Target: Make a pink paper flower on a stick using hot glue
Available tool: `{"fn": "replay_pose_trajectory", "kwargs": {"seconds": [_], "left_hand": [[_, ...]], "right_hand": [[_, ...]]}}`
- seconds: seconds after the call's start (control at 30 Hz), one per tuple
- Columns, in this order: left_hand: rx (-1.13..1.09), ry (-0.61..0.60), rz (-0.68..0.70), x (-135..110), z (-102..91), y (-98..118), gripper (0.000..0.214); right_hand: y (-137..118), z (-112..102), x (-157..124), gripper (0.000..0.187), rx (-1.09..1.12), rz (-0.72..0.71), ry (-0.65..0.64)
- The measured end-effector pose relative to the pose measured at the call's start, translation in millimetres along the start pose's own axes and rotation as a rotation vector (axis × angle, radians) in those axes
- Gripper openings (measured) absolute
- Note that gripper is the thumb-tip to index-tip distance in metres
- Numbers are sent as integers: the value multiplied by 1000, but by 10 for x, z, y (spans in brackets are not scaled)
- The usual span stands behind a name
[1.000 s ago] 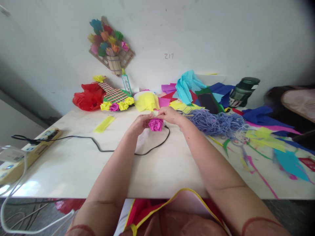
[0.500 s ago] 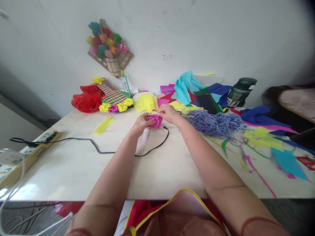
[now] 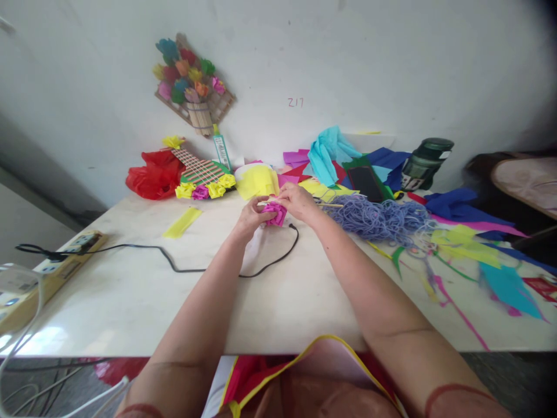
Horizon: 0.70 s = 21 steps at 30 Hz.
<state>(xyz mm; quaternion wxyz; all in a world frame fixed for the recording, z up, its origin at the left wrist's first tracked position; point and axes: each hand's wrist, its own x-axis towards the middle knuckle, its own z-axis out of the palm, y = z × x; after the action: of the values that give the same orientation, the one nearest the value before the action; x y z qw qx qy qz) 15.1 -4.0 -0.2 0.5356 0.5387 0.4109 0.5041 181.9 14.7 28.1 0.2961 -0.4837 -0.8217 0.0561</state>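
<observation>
Over the middle of the table, my left hand (image 3: 252, 213) is closed round the left side of a pink paper flower (image 3: 275, 213). My right hand (image 3: 297, 200) pinches at the flower's upper edge, its fingertips close to those of the left. What exactly lies between the right fingertips is too small to make out. A thin wooden stick (image 3: 331, 205) points out to the right, by the right wrist. Below the flower, the plug end of a black cable (image 3: 298, 235) curls on the tabletop.
Tangled blue-purple yarn (image 3: 378, 217) lies right of my hands, with paper scraps (image 3: 511, 287) beyond it. A green bottle (image 3: 427, 164) and phone (image 3: 366, 181) stand behind. At left are a yellow strip (image 3: 183, 223), a flower-trimmed craft (image 3: 202, 174) and a power strip (image 3: 72, 264).
The pink flower has turned slightly in my left hand. My right fingers have shifted a little along its upper edge; the surroundings stay the same.
</observation>
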Motion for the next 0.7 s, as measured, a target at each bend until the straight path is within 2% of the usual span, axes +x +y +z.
{"fn": "replay_pose_trajectory", "kwargs": {"seconds": [0.13,0.33,0.5,0.7], "left_hand": [[18,-1,13,-9,-1,2,79],[22,-22,14,-14,15,15,81],[-3,-49,20,-9,26,5,73],[-9,-48,44,-4,28,-20,60]], "right_hand": [[-51,-29,-9,24,-75,59,-26],[-11,-45,-19,26,-174,1,-83],[-19,-122,-58,26,-221,-57,-129],[-67,-178,-80,23,-198,-77,-107]]}}
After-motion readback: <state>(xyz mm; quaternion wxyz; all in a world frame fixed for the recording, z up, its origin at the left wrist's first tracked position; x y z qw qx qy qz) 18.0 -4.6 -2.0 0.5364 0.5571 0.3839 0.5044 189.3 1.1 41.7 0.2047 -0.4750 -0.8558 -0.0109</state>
